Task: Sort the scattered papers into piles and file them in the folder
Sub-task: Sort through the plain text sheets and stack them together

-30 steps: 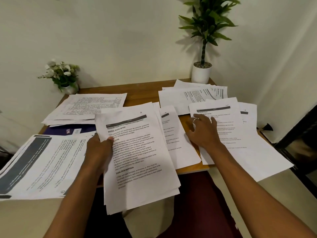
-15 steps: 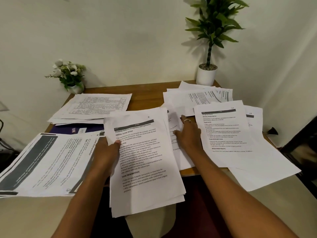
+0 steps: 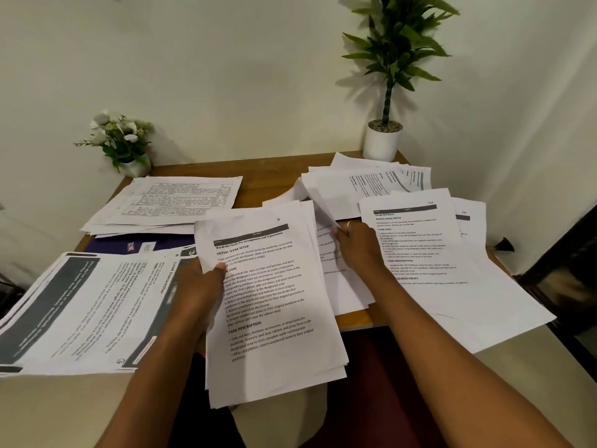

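Shifted to the middle, the right hand [image 3: 359, 245] pinches a sheet [image 3: 323, 209] up, seemingly for the stack [image 3: 271, 305] the left hand [image 3: 197, 287] grips.

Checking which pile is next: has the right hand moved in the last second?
Yes: the right hand went left, off the bed-sheet page onto the middle sheets.

Paper-strewn wooden table [image 3: 258, 177], two plants
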### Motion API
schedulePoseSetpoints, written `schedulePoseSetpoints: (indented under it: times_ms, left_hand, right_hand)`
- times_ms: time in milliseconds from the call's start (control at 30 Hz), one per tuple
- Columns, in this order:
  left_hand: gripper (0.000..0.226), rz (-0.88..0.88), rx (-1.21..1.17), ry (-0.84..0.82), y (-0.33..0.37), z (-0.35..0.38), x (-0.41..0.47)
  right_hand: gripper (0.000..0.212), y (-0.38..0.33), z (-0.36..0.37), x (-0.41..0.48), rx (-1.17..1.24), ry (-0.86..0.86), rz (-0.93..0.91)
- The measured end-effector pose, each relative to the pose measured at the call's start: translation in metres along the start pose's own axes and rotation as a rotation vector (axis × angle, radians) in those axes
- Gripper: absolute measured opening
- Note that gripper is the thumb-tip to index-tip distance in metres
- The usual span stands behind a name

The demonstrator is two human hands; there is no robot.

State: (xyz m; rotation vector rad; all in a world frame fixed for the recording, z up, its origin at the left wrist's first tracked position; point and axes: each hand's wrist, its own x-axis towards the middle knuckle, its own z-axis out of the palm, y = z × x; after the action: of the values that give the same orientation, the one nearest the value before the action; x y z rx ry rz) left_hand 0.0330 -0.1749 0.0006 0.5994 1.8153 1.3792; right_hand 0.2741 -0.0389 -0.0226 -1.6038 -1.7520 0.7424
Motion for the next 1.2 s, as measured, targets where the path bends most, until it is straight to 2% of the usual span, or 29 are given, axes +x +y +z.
schedulePoseSetpoints:
  times_ms: [67,133,200,300,333,500,667,767,900,1000,1100,1200]
  left_hand:
    - [0.033,-0.003,0.002,-0.014,0.000,0.001,-0.001]
    - [0.027,-0.008,0.001,-0.018,-0.001,0.003,-0.001]
    - [0.019,0.012,0.001,-0.025,-0.003,0.005,-0.003]
    - [0.016,0.032,0.047,-0.039,-0.010,0.008,0.001]
    - [0.014,0.035,0.074,-0.040,-0.014,0.008,0.004]
    - [0.030,0.014,0.141,-0.037,-0.025,0.009,0.012]
    - [0.026,0.041,0.172,-0.032,-0.030,0.010,0.014]
    - [0.020,0.055,0.195,-0.023,-0.030,0.011,0.014]
    - [0.021,0.085,0.242,-0.013,-0.033,0.012,0.016]
    - [0.031,0.094,0.277,-0.011,-0.034,0.013,0.016]
    - [0.034,0.098,0.280,0.005,-0.036,0.013,0.016]
    - [0.033,0.121,0.279,0.002,-0.037,0.013,0.015]
  right_hand:
    - [0.052,-0.007,-0.005,0.001,-0.001,-0.087,0.018]
    - [0.063,-0.011,-0.009,0.001,-0.023,-0.074,0.008]
    - [0.051,-0.009,-0.010,0.001,-0.087,0.004,-0.014]
    - [0.019,-0.005,-0.011,0.004,-0.165,0.098,-0.042]
    - [0.016,-0.005,-0.011,0.005,-0.159,0.126,-0.042]
    - [0.017,-0.006,-0.024,0.008,0.098,0.190,0.035]
    - [0.029,0.011,-0.066,0.019,0.178,0.297,0.147]
    - [0.037,0.042,-0.096,0.019,0.108,0.379,0.247]
    - [0.044,0.081,-0.118,0.007,-0.185,0.421,0.313]
    - [0.060,0.098,-0.113,0.001,-0.439,0.482,0.277]
    - [0.062,0.092,-0.094,-0.001,-0.478,0.504,0.108]
    - [0.051,0.079,-0.062,-0.003,-0.415,0.301,-0.104]
